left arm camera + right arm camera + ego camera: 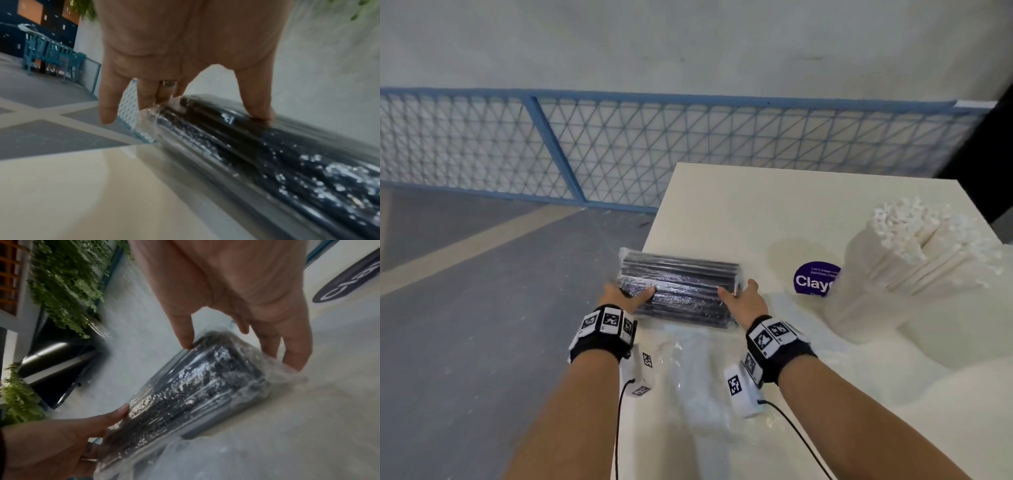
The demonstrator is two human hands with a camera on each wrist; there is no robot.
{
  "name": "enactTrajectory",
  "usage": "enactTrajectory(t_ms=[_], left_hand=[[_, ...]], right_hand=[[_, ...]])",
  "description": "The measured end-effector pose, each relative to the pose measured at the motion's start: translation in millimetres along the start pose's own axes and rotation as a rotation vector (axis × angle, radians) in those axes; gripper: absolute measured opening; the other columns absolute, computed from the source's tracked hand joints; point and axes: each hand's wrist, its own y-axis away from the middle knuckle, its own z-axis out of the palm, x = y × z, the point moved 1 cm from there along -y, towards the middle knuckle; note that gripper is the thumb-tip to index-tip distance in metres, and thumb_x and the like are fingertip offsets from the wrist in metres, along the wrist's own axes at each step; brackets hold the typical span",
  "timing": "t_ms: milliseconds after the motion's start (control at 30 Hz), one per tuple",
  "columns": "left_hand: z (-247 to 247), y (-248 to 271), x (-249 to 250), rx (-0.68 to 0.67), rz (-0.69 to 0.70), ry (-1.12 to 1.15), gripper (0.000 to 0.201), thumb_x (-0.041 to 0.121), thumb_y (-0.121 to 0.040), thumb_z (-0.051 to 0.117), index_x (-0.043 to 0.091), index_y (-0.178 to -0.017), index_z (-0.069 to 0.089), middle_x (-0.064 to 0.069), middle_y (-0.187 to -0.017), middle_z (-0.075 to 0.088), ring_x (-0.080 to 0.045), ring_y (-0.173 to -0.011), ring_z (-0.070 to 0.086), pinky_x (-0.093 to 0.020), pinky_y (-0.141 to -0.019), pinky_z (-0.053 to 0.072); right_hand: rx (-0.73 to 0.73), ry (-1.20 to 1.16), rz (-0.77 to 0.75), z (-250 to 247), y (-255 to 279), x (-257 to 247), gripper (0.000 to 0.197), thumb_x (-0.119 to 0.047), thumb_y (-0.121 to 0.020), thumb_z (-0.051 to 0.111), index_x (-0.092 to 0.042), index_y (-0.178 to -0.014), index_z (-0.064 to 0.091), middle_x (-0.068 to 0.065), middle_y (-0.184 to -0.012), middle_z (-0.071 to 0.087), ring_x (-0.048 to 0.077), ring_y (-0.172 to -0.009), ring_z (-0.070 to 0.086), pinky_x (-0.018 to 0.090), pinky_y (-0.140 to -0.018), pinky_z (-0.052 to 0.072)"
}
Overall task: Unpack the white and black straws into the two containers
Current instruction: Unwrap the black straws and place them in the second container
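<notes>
the pack of black straws [679, 289] lies crosswise on the table [739, 205], near its left edge and well to the left of the white straws [928, 253] that stand upright in a clear container [866, 308]. a purple round sticker [813, 279] sits on the table between the pack and that container. an empty clear wrapper [695, 370] lies on the near side of the pack, toward the person.

the left hand [625, 298] clasps the pack's left end, thumb on top and fingers round the far side. the right hand [743, 298] clasps the right end, thumb on top and fingers curled behind the end.

judged from its look, the pack is light, stiff along its length since the straws brace each other, but the glossy film [185, 386] is slippery and loose at its ends. the two ends are the place to hold it: the crimped film [150, 116] past the straw tips gives slack to pinch and tear. once it is open the straws will likely spill, so the bundle wants a hand around its middle.
</notes>
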Motion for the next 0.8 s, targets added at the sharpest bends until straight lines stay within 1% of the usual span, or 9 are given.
enactTrajectory(t_ms=[100, 200, 367, 433, 533, 600, 667, 733, 800], left_hand=[[-1, -7, -5, -0.022, 0.034, 0.030, 0.085, 0.048, -0.071, 0.073, 0.003, -0.133, 0.037, -0.020, -0.134, 0.050, -0.037, -0.120, 0.051, -0.045, -0.098, 0.041], [-7, -11, 0, 0.044, 0.194, 0.126, 0.076, 0.047, -0.070, 0.074, 0.006, -0.125, 0.041, -0.017, -0.126, 0.056, -0.034, -0.113, 0.056, -0.045, -0.096, 0.045], [-28, 11, 34, 0.117, 0.483, 0.427, 0.032, 0.031, -0.081, 0.068, 0.015, -0.104, 0.053, 0.000, -0.093, 0.061, -0.021, -0.084, 0.059, -0.029, -0.076, 0.047], [-33, 21, 50, 0.106, 0.562, 0.575, 0.028, 0.026, -0.079, 0.070, 0.017, -0.100, 0.053, -0.001, -0.094, 0.063, -0.016, -0.082, 0.062, -0.028, -0.070, 0.052], [-28, 33, 68, -0.024, 0.588, 0.766, 0.058, 0.037, -0.062, 0.082, 0.022, -0.108, 0.049, -0.006, -0.108, 0.062, -0.021, -0.098, 0.062, -0.040, -0.087, 0.054], [-15, 44, 76, -0.094, 0.559, 0.865, 0.086, 0.042, -0.051, 0.086, 0.020, -0.121, 0.042, -0.005, -0.115, 0.058, -0.021, -0.111, 0.057, -0.047, -0.100, 0.046], [1, 54, 79, -0.161, 0.488, 0.991, 0.101, 0.039, -0.048, 0.083, 0.019, -0.133, 0.032, -0.009, -0.125, 0.053, -0.022, -0.118, 0.052, -0.045, -0.103, 0.044], [19, 63, 78, -0.308, 0.424, 1.048, 0.096, 0.025, -0.063, 0.081, 0.010, -0.140, 0.026, -0.009, -0.120, 0.056, -0.021, -0.112, 0.054, -0.034, -0.095, 0.051], [32, 77, 75, -0.490, 0.442, 1.019, 0.067, 0.013, -0.077, 0.071, 0.002, -0.131, 0.034, -0.001, -0.097, 0.062, -0.017, -0.096, 0.059, -0.019, -0.074, 0.056]], right_hand=[[0.007, 0.015, -0.007, 2, -1, -1, 0.070, -0.040, -0.092, 0.050, -0.003, -0.142, 0.018, 0.017, -0.141, 0.043, 0.032, -0.125, 0.046, 0.031, -0.098, 0.038], [0.073, -0.095, -0.018, -3, -4, 3, 0.076, -0.048, -0.087, 0.055, -0.011, -0.143, 0.022, 0.015, -0.143, 0.043, 0.032, -0.125, 0.047, 0.038, -0.105, 0.039], [0.145, -0.441, -0.047, -20, 5, 8, 0.098, -0.071, -0.061, 0.059, -0.036, -0.142, 0.019, 0.009, -0.144, 0.044, 0.030, -0.124, 0.049, 0.053, -0.103, 0.041], [0.139, -0.561, -0.042, -26, 13, 10, 0.088, -0.070, -0.068, 0.058, -0.041, -0.141, 0.019, 0.004, -0.145, 0.042, 0.030, -0.123, 0.049, 0.055, -0.098, 0.044], [0.117, -0.747, -0.045, -34, 26, 19, 0.042, -0.052, -0.088, 0.048, -0.037, -0.127, 0.040, -0.001, -0.117, 0.061, 0.024, -0.102, 0.059, 0.044, -0.078, 0.051], [0.087, -0.800, -0.040, -37, 35, 27, 0.037, -0.049, -0.092, 0.043, -0.031, -0.125, 0.046, 0.000, -0.109, 0.063, 0.022, -0.090, 0.060, 0.034, -0.068, 0.049], [0.079, -0.840, 0.001, -40, 42, 37, 0.041, -0.049, -0.093, 0.040, -0.021, -0.121, 0.054, 0.004, -0.095, 0.066, 0.019, -0.070, 0.057, 0.026, -0.055, 0.047], [0.021, -0.870, 0.059, -44, 49, 45, 0.046, -0.051, -0.093, 0.039, -0.014, -0.109, 0.061, 0.007, -0.081, 0.068, 0.018, -0.056, 0.056, 0.022, -0.045, 0.045], [-0.076, -0.875, 0.131, -48, 58, 51, 0.051, -0.053, -0.092, 0.040, -0.008, -0.101, 0.063, 0.009, -0.073, 0.068, 0.019, -0.050, 0.057, 0.021, -0.039, 0.044]])
